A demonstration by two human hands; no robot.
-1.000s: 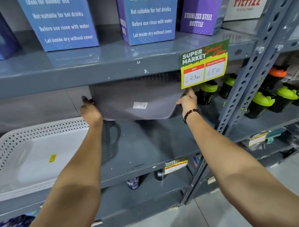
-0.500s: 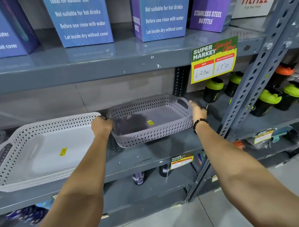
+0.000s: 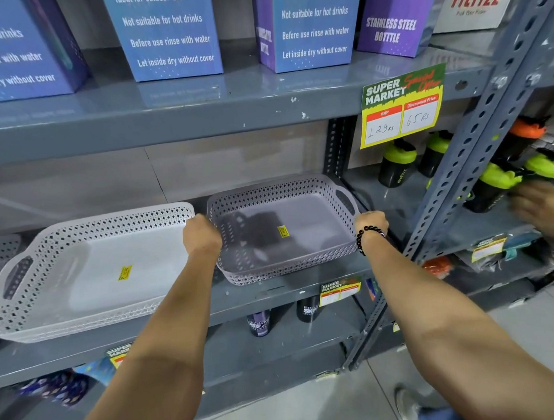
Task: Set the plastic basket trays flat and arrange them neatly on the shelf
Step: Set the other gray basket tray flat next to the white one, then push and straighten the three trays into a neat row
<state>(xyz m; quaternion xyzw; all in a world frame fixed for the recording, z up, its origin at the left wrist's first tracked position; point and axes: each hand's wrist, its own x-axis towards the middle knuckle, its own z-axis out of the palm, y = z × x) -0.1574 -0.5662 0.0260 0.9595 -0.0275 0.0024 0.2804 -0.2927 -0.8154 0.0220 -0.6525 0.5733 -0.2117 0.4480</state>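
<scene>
Grey perforated plastic basket tray is lying flat on the grey metal shelf, long axis running side to side, and I'm gripping its ends with left hand and right hand, the white perforated tray just beside my left.

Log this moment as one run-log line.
step: setting tray flat | left hand: gripping grey basket tray left rim | right hand: gripping right handle | white basket tray: flat, left | shelf

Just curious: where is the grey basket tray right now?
The grey basket tray lies flat on the middle shelf, between both hands, right of the white tray.
</scene>
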